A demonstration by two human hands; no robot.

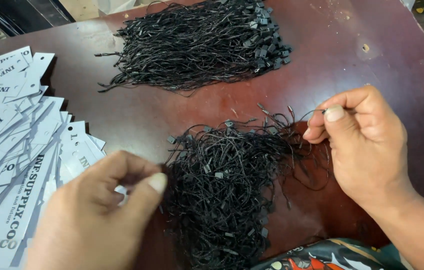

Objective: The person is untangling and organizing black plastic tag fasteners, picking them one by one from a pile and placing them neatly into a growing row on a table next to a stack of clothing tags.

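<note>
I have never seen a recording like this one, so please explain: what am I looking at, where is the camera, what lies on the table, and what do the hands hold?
There is no machine here. A person works with two bare hands, and the one camera sits on the person's head, looking down. The surface is a dark red-brown table. On its left lies a spread of white paper tags. At the top lies a neat bundle of black tag strings; a looser pile of the same strings lies near the hands. The right hand pinches one thin string from the loose pile. The left hand is closed at that pile's edge, over the tags; what its grip holds is hidden.
</note>
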